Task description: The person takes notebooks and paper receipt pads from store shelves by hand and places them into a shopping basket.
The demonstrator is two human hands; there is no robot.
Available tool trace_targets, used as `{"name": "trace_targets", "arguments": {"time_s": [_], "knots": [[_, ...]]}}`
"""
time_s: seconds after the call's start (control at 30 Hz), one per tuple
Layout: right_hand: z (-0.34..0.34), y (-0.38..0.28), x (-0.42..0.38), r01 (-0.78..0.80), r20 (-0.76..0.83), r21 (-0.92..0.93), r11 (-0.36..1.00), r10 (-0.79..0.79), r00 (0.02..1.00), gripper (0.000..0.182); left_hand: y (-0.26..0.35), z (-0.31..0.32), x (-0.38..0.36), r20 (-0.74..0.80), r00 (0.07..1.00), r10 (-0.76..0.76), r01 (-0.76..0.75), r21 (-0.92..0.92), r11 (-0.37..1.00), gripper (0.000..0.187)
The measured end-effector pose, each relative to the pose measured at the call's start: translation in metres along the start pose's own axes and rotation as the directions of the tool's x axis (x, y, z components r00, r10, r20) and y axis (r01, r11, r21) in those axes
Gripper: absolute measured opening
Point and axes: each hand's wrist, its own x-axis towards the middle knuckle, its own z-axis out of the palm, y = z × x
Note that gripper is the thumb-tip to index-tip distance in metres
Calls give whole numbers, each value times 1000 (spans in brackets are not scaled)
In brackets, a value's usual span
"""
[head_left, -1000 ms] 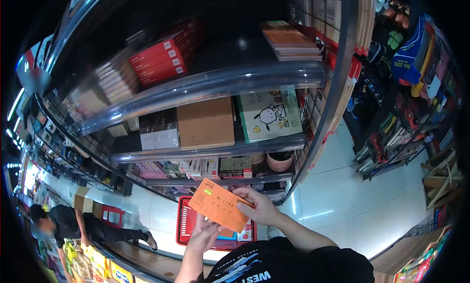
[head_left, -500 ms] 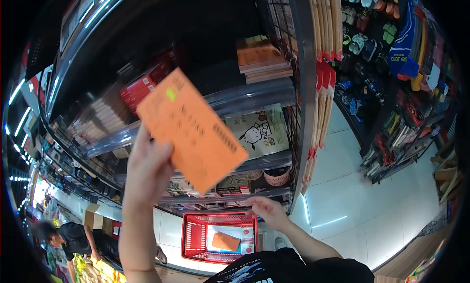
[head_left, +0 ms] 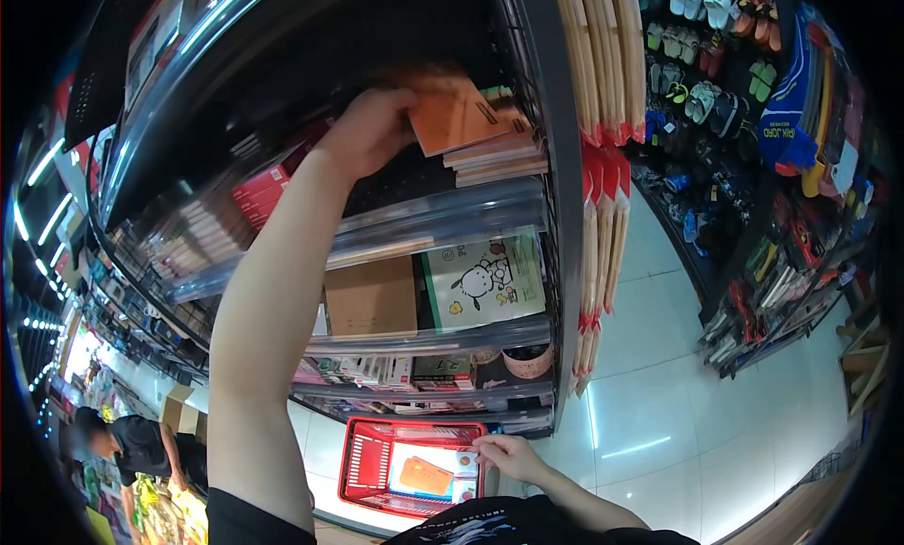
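My left hand [head_left: 372, 130] reaches onto the upper shelf, its fingers closed on the edge of an orange booklet [head_left: 452, 112]. That booklet lies over or just above a stack of similar booklets [head_left: 499, 157] at the shelf's right end. Down at the bottom, my right hand [head_left: 508, 455] has its fingers curled at the right rim of a red basket [head_left: 358, 460]. Inside the basket are an orange booklet [head_left: 426, 476] and some white and blue items.
Below the upper shelf stand a green cartoon-dog pad [head_left: 485, 281] and a brown box [head_left: 372, 298]. Long wooden items with red tips [head_left: 603, 196] hang on the rack's side. Slippers [head_left: 702, 97] hang at the right. Another person [head_left: 141, 446] is at the lower left.
My left hand has moved up and away with the orange booklet, from in front of the shelves to the stack on the upper shelf. My right hand remains by the basket.
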Motion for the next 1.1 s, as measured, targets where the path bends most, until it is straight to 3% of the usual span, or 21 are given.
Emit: {"name": "trace_targets", "arguments": {"time_s": [0.07,0.13,0.27,0.33,0.53,0.77,0.87,0.97,1.03,1.1], "knots": [[-5,0,-1,-51,-12,0,999,51,999,27,-7,4,10,-8,999,-34,35,84,996,30],[-9,1,-2,-45,-22,48,998,47,999,27,-14,5,20,-46,997,-65,76,321,944,30],[-16,1,-2,-58,-22,-7,998,58,998,27,-8,20,12,-103,980,-171,198,376,905,39],[-18,8,0,-42,-21,-17,999,41,999,27,-9,24,13,-152,967,-206,253,439,862,53],[-17,18,3,-58,33,7,998,58,998,27,-18,28,21,-108,983,-150,184,601,778,78],[-17,23,-1,-49,23,-116,992,52,998,27,-13,45,12,-170,964,-204,264,693,671,85],[-19,31,-3,-79,-4,-105,991,79,997,28,-14,40,5,-149,973,-177,231,630,741,85],[-21,35,-4,-75,18,-108,991,78,997,27,-6,48,-25,-26,991,-134,121,615,779,81],[-20,35,-6,-100,17,-113,989,103,995,28,-7,44,-34,296,953,-72,-160,686,709,75],[-20,39,-4,-132,39,-118,984,137,990,29,-9,44,-38,294,956,-5,-205,678,706,68]]}}
